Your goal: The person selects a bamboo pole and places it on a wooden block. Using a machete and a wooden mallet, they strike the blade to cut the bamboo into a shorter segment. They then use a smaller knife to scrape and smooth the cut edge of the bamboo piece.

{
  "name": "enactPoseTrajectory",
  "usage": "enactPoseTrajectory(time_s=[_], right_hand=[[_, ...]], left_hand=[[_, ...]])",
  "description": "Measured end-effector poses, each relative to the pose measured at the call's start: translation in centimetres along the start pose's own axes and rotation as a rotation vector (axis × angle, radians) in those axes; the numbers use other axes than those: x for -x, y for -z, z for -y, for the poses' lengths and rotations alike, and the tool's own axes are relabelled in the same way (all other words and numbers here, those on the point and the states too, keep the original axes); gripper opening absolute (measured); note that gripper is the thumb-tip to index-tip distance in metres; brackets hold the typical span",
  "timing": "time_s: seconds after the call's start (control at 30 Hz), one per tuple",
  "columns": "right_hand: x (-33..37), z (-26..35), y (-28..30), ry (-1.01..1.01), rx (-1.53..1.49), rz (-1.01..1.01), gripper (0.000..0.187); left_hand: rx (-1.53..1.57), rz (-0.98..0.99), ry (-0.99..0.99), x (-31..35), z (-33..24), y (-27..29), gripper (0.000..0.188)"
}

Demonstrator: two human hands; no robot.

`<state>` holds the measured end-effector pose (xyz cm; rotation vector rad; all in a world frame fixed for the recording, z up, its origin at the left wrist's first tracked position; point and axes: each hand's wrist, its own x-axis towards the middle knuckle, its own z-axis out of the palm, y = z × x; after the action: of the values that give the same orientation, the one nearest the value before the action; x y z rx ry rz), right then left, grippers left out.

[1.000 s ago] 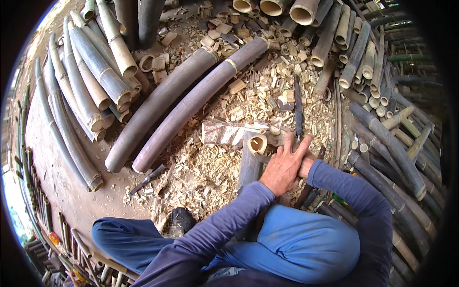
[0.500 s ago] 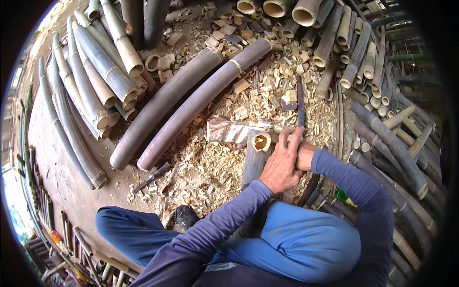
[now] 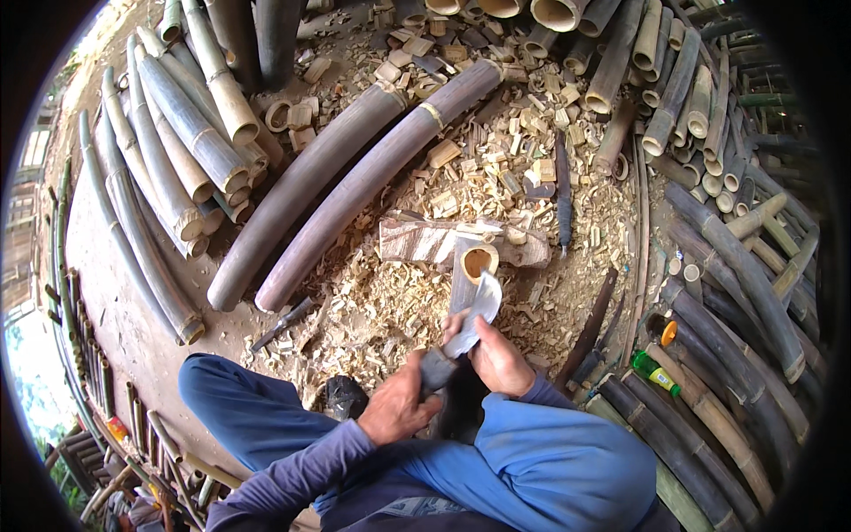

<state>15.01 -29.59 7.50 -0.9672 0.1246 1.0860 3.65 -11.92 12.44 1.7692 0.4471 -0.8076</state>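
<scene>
I sit on the ground with my blue-trousered legs folded. A short bamboo section leans with its hollow end up against a flat wooden block. My left hand grips the lower end of that section. My right hand is closed on a broad pale blade, which lies against the section's side just below the open end. Bamboo chips cover the ground around the block.
Two long dark bamboo culms lie diagonally beyond the block. Cut poles are stacked at the left and right. A dark knife, a small tool and a green bottle lie nearby.
My right hand, open beside the bamboo section before, now holds a broad blade against it. My left hand has come into view and gripped the section's lower end.
</scene>
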Motion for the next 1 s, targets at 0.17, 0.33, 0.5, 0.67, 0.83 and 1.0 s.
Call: enactPoseTrajectory(time_s=[0.17, 0.33, 0.5, 0.67, 0.83, 1.0], right_hand=[[-3.4, 0.5, 0.7, -0.327, -0.465, 0.009, 0.044], [-4.1, 0.6, 0.1, -0.340, -0.863, 0.086, 0.038], [-3.6, 3.7, 0.7, -0.457, -0.620, -0.110, 0.030], [-4.8, 8.9, 5.1, -0.626, 0.291, -0.011, 0.033], [-3.7, 5.3, 4.7, -0.488, -0.143, -0.045, 0.033], [-3.4, 1.7, 0.6, -0.362, -0.730, 0.067, 0.036]], left_hand=[[-0.790, -0.207, -0.075, -0.8, -3.9, 6.5, 0.029], [-1.082, -0.018, -0.298, -4.6, -13.2, 13.8, 0.012], [-0.900, 0.040, -0.055, -5.0, -8.1, 10.6, 0.019], [-0.349, -0.470, -0.174, -3.7, 0.4, -8.4, 0.047], [-0.574, -0.217, -0.045, -3.3, -3.2, 0.3, 0.031], [-1.067, 0.016, -0.278, -4.6, -12.7, 12.0, 0.016]])
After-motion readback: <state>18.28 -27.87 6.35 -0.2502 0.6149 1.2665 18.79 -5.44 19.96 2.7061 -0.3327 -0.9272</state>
